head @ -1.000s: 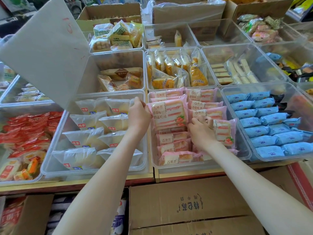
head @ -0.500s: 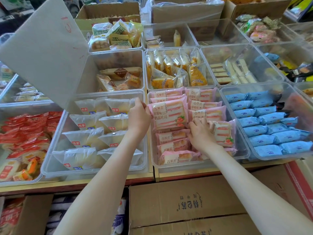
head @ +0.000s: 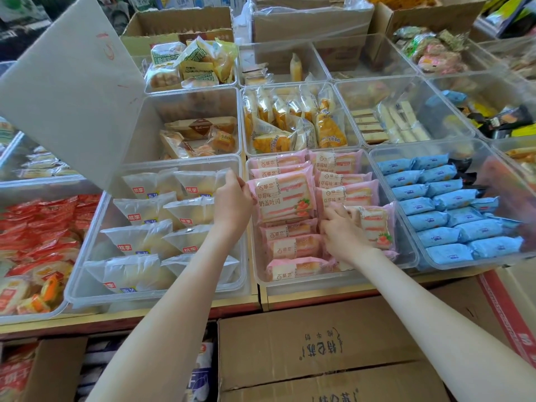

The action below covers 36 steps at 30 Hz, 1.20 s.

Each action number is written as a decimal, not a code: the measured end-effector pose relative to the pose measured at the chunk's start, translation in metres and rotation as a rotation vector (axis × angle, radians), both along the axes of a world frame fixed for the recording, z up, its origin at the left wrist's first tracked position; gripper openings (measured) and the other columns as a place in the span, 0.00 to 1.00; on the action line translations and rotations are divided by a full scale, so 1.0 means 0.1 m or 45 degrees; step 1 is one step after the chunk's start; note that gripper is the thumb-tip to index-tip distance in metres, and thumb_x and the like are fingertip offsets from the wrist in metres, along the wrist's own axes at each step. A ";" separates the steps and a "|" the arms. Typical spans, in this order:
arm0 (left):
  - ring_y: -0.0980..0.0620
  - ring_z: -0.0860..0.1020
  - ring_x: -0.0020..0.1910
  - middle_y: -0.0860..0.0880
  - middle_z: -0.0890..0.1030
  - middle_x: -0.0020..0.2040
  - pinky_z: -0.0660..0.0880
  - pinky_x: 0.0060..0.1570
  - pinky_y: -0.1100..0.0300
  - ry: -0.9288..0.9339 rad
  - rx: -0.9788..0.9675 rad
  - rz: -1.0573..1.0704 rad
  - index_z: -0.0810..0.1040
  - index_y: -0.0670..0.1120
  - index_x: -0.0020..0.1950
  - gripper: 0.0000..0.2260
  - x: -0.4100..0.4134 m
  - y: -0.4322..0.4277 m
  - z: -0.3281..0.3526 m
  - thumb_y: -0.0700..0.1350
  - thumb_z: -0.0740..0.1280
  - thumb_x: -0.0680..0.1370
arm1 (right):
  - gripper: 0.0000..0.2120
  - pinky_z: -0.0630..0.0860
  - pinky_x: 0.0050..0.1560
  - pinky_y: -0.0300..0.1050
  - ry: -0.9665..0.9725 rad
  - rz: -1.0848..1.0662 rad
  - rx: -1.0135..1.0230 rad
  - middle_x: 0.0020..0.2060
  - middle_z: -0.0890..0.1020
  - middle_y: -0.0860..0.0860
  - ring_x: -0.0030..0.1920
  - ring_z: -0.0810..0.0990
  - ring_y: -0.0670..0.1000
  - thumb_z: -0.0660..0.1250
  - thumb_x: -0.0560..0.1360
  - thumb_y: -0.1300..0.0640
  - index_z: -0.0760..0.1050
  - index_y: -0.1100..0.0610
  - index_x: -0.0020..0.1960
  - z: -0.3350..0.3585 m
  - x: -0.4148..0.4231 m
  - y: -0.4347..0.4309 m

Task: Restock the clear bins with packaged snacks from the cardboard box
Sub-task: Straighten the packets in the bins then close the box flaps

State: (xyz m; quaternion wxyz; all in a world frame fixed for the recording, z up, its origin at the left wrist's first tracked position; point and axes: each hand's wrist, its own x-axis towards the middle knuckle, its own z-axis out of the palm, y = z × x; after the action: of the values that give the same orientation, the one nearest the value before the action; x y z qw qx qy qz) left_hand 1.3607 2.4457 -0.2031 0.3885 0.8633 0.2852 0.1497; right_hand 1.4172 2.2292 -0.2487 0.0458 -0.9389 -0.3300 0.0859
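A wood-edged counter (head: 174, 311) carries clear bins (head: 162, 297) set side by side in rows.

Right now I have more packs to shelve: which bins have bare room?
Bare floor: behind the brown-wrapped cakes in their bin, and right of the cream bars. Crowded: the pink packs and blue packs fill their bins.

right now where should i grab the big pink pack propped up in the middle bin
Pinch the pink pack by its left edge, coming from the left, as the left hand does. It lies tilted on the row; that edge is free, while its right edge abuts neighbouring packs.
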 end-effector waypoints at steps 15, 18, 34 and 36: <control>0.42 0.81 0.42 0.41 0.82 0.42 0.77 0.43 0.45 0.019 0.027 -0.026 0.67 0.43 0.47 0.03 -0.02 -0.02 -0.01 0.42 0.58 0.80 | 0.19 0.51 0.71 0.58 0.165 0.341 -0.338 0.67 0.67 0.53 0.70 0.56 0.57 0.63 0.75 0.42 0.76 0.56 0.55 0.22 -0.17 -0.05; 0.42 0.82 0.42 0.41 0.82 0.42 0.77 0.43 0.45 0.024 0.038 -0.032 0.67 0.43 0.47 0.04 -0.03 -0.03 0.00 0.42 0.58 0.80 | 0.15 0.54 0.70 0.57 0.198 0.332 -0.367 0.63 0.69 0.53 0.70 0.55 0.59 0.63 0.77 0.47 0.78 0.59 0.50 0.23 -0.17 -0.03; 0.40 0.81 0.43 0.40 0.81 0.42 0.76 0.47 0.43 0.043 -0.071 -0.167 0.66 0.43 0.45 0.04 -0.15 -0.11 -0.04 0.38 0.59 0.79 | 0.13 0.67 0.55 0.43 0.236 -0.215 0.531 0.53 0.76 0.51 0.55 0.72 0.51 0.66 0.76 0.52 0.71 0.55 0.58 0.32 0.04 -0.11; 0.40 0.81 0.43 0.40 0.81 0.42 0.76 0.46 0.42 0.041 -0.056 -0.170 0.66 0.43 0.45 0.04 -0.15 -0.10 0.00 0.37 0.58 0.79 | 0.21 0.68 0.56 0.44 0.382 -0.381 0.656 0.60 0.74 0.54 0.57 0.73 0.53 0.64 0.78 0.53 0.65 0.55 0.69 0.39 0.11 -0.08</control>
State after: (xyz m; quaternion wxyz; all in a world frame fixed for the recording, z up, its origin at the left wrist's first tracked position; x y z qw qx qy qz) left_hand 1.3453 2.4358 -0.2036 0.4118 0.8740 0.2362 0.1034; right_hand 1.4284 2.2212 -0.2099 0.3418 -0.9115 -0.1887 0.1292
